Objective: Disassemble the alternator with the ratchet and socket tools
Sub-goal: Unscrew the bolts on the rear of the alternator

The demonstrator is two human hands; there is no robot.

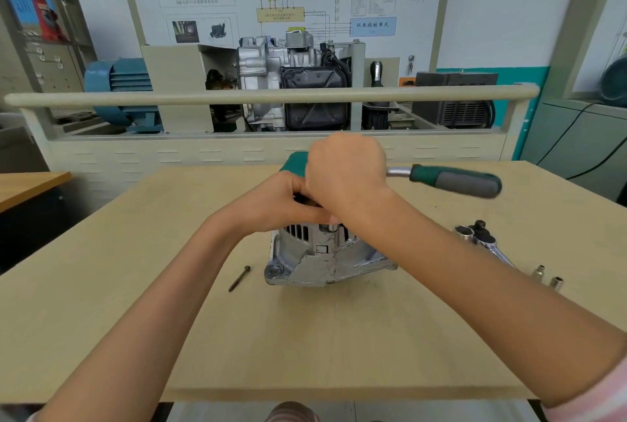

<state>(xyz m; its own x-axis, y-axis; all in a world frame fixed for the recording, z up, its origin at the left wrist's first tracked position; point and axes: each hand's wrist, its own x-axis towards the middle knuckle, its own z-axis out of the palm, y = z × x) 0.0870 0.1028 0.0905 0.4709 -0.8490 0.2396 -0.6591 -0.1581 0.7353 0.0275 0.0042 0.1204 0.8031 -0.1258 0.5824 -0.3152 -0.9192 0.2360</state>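
A silver alternator [322, 255] stands on the wooden table [135, 286], its top hidden under both hands. My right hand [346, 170] is closed over the head of a ratchet whose green and grey handle [454, 181] sticks out to the right. Its socket is hidden beneath the hand. My left hand [281, 201] grips the top left of the alternator, fingers curled against the right hand. A long dark bolt [239, 278] lies on the table just left of the alternator.
A second ratchet with a socket [481, 238] and two small sockets [548, 277] lie on the table to the right. A green object [295, 160] sits behind the hands. A beige rail [271, 94] and a training bench with a gearbox stand beyond the table.
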